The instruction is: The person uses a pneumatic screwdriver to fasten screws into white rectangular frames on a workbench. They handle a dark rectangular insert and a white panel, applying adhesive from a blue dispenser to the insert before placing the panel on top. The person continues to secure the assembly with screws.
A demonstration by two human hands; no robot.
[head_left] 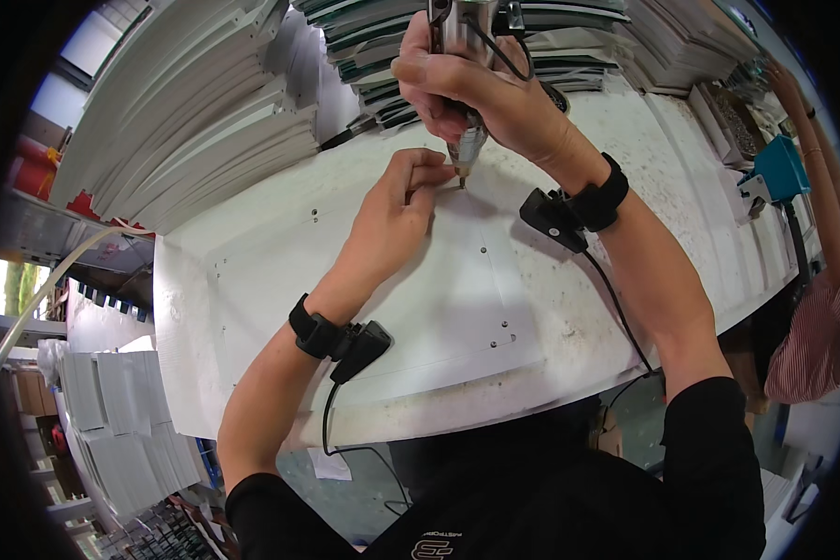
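Observation:
My right hand [476, 89] is wrapped round a silver power screwdriver [469, 147] held upright, its bit pointing down at a flat white panel [392, 308]. The bit's tip is at the panel's far part. Close beside the tip, my left hand [397, 210] rests on the panel with its fingers curled and pressed together. Whatever those fingers hold, if anything, is hidden or too small to make out. Small dark holes or fasteners dot the panel, such as the pair by its near right corner [504, 334].
White folded sheets [205, 121] are stacked at the far left, dark-edged panels [383, 65] at the far middle. A box of small parts [728, 121] and a teal tool [779, 173] are on the right, near another person's arm [817, 177]. Cables hang from my wrist straps.

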